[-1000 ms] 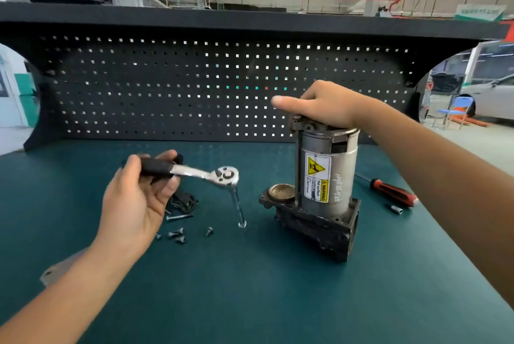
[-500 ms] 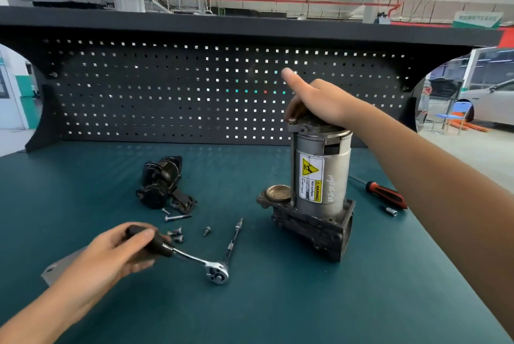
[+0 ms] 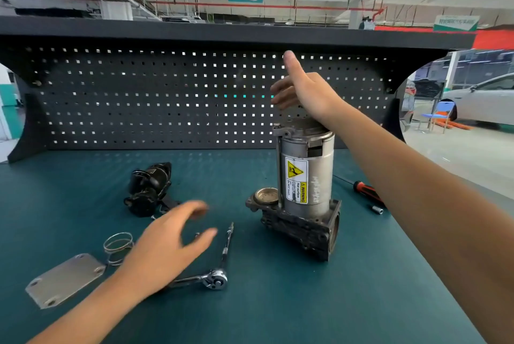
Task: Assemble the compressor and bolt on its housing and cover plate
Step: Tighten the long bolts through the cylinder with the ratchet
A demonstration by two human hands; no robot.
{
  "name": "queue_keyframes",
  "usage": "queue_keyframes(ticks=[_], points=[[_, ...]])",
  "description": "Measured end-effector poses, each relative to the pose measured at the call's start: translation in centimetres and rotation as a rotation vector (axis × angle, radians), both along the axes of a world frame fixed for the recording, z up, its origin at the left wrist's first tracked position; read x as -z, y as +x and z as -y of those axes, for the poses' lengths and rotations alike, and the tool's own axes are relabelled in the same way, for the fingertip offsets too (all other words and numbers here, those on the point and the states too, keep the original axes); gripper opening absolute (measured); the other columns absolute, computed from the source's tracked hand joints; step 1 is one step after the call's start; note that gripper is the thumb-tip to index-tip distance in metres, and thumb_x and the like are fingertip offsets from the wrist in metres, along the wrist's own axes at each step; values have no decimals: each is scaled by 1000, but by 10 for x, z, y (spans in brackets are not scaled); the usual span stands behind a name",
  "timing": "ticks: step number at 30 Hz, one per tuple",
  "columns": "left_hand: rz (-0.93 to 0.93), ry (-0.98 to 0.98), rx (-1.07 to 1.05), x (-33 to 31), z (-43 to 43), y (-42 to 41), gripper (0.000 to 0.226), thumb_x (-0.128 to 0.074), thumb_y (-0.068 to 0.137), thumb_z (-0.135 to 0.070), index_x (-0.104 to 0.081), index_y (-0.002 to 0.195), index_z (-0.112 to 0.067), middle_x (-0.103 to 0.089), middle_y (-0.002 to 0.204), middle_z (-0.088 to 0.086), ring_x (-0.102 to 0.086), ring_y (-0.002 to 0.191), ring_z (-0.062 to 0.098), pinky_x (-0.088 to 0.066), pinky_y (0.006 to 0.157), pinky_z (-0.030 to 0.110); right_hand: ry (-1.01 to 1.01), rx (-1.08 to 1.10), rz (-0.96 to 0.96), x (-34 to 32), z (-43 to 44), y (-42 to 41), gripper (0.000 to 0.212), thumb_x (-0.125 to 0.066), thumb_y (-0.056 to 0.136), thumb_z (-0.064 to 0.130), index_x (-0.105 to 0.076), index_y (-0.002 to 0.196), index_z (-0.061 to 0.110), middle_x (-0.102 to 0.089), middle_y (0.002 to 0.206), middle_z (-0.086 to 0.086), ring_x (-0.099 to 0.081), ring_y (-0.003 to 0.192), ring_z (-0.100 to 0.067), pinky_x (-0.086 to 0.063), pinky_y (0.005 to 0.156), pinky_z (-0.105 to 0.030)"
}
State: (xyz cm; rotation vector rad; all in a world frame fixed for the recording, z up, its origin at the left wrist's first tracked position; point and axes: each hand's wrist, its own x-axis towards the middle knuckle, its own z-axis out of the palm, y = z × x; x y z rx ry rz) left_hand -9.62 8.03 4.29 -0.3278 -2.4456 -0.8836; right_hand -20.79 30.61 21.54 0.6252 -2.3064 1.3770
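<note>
On the table [image 3: 278, 316], ratchet [image 3: 214, 280] lies partly beneath the open left grip [image 3: 167, 249]; open right grip [image 3: 304, 93] is over the compressor [image 3: 306, 185].

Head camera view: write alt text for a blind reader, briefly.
A grey compressor stands upright on a green bench, the right hand open above its top. The left hand hovers open over a ratchet wrench lying on the bench, with a metal plate, a wire spring and a black part nearby.
</note>
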Motion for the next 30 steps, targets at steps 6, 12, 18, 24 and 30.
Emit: queue_keyframes(ticks=[6, 12, 18, 24, 30], points=[[11, 525, 365, -76, -128, -50, 114, -76, 60, -53, -5, 147, -37, -28, 146, -7, -32, 131, 4, -30, 99, 19, -80, 16, -93, 2, 0, 5, 52, -27, 97, 54, -64, 82, 22, -70, 85, 0, -67, 83, -15, -47, 92, -33], [-189, 511, 308, -76, -147, -70, 61, -74, 75, -34, -39, 125, -29, -49, 126, 1, -50, 110, 10, -43, 90, 21, -596, 91, -267, 53, -59, 22, 40, -30, 90, 53, -63, 96, 31, -68, 107, 6, -65, 92, -3, -46, 78, -16], [-218, 442, 353, -77, -142, -79, 44, -70, 79, -31, -38, 109, -26, -49, 119, 5, -51, 107, 15, -45, 89, 27, -198, 203, 526, 182, -74, 18, 69, -24, 94, 60, -57, 127, 10, -54, 134, -5, -48, 124, -19, -31, 108, -32], [-14, 504, 569, -87, -112, -105, 26, -64, 85, -27, -46, 101, -35, -55, 104, -14, -57, 87, -6, -46, 71, 8, -15, 192, 451, 184, -68, 48, 51, -50, 82, 62, -69, 93, 17, -66, 95, 7, -57, 91, -8, -43, 77, -20], [151, 540, 753, -99, -101, -133, 20, -67, 81, -25, -59, 97, -32, -53, 111, -23, -59, 92, -5, -48, 68, 12, 265, 348, 265, 194, -39, 77, 36, -66, 82, 41, -59, 110, 20, -67, 110, 4, -59, 106, -16, -44, 82, -21]])
